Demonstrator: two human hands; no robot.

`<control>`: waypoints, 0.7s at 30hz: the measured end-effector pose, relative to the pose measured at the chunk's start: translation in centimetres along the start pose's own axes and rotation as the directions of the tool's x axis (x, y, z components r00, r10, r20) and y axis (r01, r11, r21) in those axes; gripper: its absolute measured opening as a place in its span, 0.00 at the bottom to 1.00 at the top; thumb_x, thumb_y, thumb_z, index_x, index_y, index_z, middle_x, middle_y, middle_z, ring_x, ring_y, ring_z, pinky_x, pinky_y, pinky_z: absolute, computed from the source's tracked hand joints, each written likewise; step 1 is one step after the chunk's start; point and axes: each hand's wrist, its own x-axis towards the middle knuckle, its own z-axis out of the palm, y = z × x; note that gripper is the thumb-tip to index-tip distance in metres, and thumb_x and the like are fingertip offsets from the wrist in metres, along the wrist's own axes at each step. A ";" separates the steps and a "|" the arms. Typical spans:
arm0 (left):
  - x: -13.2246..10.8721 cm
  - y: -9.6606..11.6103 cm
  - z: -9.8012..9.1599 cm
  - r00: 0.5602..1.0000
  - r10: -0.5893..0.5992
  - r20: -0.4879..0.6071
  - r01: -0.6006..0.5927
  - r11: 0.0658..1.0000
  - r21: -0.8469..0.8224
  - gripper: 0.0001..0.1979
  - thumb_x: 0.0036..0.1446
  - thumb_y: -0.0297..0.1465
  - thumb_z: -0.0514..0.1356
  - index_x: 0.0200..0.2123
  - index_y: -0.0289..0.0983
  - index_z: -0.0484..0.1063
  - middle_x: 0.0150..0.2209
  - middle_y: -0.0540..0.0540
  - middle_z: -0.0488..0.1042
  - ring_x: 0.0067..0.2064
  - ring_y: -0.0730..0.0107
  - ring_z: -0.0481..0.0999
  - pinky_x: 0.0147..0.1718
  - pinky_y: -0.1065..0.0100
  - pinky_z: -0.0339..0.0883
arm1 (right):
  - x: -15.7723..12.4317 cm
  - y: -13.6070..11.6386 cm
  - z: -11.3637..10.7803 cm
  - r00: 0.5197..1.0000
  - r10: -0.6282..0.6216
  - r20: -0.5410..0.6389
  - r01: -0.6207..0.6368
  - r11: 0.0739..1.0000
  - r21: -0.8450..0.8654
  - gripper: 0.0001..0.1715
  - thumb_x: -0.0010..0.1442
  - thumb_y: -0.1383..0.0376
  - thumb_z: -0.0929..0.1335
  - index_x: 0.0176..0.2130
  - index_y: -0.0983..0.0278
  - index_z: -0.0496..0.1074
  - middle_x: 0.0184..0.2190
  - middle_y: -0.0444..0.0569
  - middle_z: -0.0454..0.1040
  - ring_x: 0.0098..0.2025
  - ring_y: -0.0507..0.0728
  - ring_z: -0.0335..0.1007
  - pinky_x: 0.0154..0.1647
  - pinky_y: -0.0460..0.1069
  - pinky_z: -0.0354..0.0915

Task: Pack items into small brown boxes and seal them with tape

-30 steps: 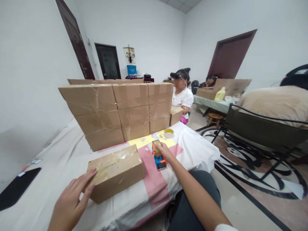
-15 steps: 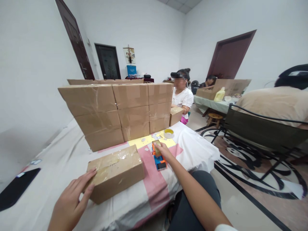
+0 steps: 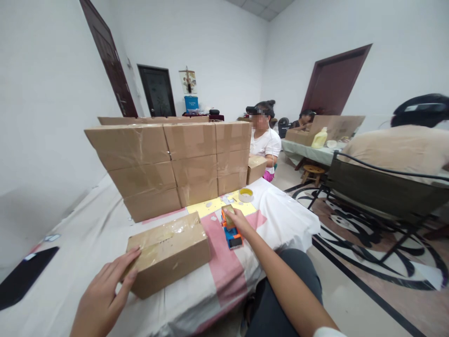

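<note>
Holding the left hand [image 3: 107,288] out at the lower left of the frame, with its back turned up, fingers close together and slanting up and right, and thumb spread below them. Stretching the bare right forearm [image 3: 286,281] from the bottom edge, right of centre, slantwise up and left. Curling the right hand [image 3: 236,219] into a grip below the frame's centre. Showing a bent, dark-clad leg [image 3: 306,269] beneath that forearm.
</note>
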 end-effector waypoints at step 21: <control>-0.2 0.0 0.0 1.000 -0.007 0.006 0.007 1.000 -0.013 0.21 0.68 0.46 0.50 0.58 0.46 0.68 0.54 0.46 0.78 0.52 0.57 0.78 0.50 0.59 0.71 | 0.0 0.1 0.0 1.000 -0.014 0.006 0.014 1.000 -0.004 0.32 0.51 0.39 0.73 0.34 0.64 0.68 0.24 0.50 0.78 0.24 0.55 0.74 0.25 0.47 0.67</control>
